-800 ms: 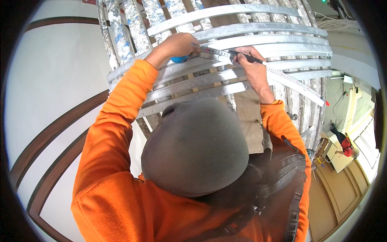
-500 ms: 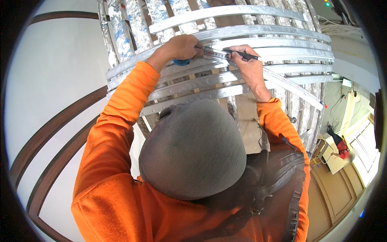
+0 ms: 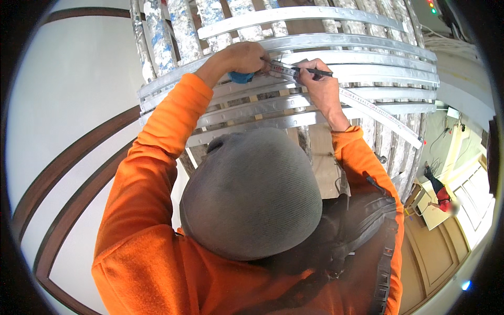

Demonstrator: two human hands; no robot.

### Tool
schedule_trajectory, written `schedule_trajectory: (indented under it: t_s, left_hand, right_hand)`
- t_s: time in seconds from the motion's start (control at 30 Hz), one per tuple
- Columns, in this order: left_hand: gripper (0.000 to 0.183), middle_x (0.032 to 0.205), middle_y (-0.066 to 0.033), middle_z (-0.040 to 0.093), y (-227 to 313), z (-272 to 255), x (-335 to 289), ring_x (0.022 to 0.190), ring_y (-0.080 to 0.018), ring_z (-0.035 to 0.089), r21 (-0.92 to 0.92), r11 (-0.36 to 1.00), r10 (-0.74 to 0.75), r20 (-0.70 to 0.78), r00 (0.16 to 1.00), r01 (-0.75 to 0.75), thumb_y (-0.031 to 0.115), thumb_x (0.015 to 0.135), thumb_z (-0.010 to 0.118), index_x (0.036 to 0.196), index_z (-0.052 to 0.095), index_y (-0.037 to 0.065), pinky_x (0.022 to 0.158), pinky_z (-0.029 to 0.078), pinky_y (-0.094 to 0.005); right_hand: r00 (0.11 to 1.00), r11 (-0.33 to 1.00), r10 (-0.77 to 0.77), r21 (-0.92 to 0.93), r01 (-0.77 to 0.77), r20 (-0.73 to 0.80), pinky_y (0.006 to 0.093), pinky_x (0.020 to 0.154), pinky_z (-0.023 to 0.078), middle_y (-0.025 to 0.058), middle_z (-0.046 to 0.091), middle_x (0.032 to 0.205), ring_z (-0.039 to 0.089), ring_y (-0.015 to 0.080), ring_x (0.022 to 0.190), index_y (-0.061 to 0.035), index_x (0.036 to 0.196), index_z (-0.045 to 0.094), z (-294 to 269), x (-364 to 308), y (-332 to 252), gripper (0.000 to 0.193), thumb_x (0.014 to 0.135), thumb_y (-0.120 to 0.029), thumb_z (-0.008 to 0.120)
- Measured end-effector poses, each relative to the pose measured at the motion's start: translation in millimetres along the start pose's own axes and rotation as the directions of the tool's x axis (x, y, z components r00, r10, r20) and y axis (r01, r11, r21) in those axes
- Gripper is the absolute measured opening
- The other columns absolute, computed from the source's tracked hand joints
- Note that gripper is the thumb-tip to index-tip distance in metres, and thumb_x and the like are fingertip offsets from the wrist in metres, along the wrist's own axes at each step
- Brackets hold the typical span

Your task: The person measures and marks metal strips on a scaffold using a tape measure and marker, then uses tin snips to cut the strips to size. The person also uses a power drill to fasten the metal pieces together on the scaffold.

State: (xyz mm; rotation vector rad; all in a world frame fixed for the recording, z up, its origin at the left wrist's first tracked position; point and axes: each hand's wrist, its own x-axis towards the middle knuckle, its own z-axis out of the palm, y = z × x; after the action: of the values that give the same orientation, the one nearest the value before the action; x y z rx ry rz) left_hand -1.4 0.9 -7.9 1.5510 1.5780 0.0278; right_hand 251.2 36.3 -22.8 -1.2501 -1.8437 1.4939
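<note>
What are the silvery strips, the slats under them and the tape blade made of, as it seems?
Silvery strips: probably bare metal, given their smooth sheen. Slats: perhaps wood; rough white and blue spatter hides much. Blade: likely thin coated metal, being pale, straight and slightly glossy.

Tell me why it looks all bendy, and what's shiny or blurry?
In the head view, the fisheye lens bows the metal strips and blackens the corners; also in the head view, those strips shine with glare, the tape blade has marks mostly too tiny to read, and the black gear at lower right looks hazy.
</note>
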Motion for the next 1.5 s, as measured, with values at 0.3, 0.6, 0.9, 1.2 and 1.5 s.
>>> schedule_trajectory:
  t_s: [0.3,0.6,0.9,1.2,1.5]
  left_hand:
    - [0.036,0.094,-0.0119,0.077,2.0,-2.8,1.3,0.082,-0.0258,0.071,-0.045,0.998,-0.048,0.073,0.996,0.051,0.028,0.089,0.065,0.119,0.077,0.012,0.081,0.055,-0.0403]
    - [0.038,0.097,-0.0121,0.078,4.7,-8.0,1.8,0.084,-0.0255,0.072,-0.012,0.999,-0.048,0.073,0.996,0.049,0.030,0.091,0.066,0.122,0.076,0.011,0.083,0.056,-0.0397]
    - [0.037,0.096,-0.0155,0.077,8.4,-7.6,-0.9,0.085,-0.0296,0.072,0.025,0.996,-0.091,0.028,0.996,0.090,0.038,0.092,0.067,0.109,0.078,0.007,0.081,0.055,-0.0415]
    - [0.025,0.086,-0.0110,0.076,9.6,-8.8,-7.7,0.079,-0.0242,0.069,-0.009,0.999,-0.045,0.027,0.999,0.046,0.032,0.094,0.071,0.098,0.079,0.009,0.076,0.053,-0.0385]
    - [0.026,0.080,-0.0046,0.075,23.3,-12.2,-12.3,0.078,-0.0193,0.068,-0.032,0.992,-0.124,0.033,0.992,0.125,0.031,0.090,0.069,0.099,0.081,0.010,0.076,0.052,-0.0342]
  right_hand:
    - [1.000,1.000,-0.013,-0.023,0.013,-0.003,0.0222,0.062,0.046,-0.0043,0.063,0.075,0.052,0.0036,0.068,-0.0060,0.097,0.073,2.3,-2.8,-3.8,0.007,0.093,-0.011,0.071]
    - [1.000,1.000,-0.011,-0.027,0.011,0.002,0.0220,0.064,0.047,-0.0033,0.066,0.079,0.053,0.0033,0.069,-0.0052,0.098,0.072,1.6,-2.3,-7.0,0.006,0.094,-0.010,0.070]
    - [0.963,0.949,0.090,0.316,-0.005,-0.255,0.0242,0.075,0.053,0.0042,0.071,0.089,0.066,0.0100,0.083,-0.0001,0.104,0.069,-33.2,-18.9,3.6,0.009,0.100,-0.005,0.062]
    - [0.811,0.997,-0.035,0.040,0.072,-0.584,0.0221,0.066,0.047,0.0036,0.069,0.082,0.057,0.0066,0.071,-0.0023,0.102,0.070,-192.2,-53.6,55.0,0.013,0.100,-0.015,0.067]
    - [0.889,0.824,0.049,-0.485,-0.294,-0.455,0.0292,0.077,0.051,0.0066,0.069,0.089,0.061,0.0105,0.084,-0.0037,0.109,0.069,-322.1,-198.2,52.6,0.018,0.102,-0.019,0.063]
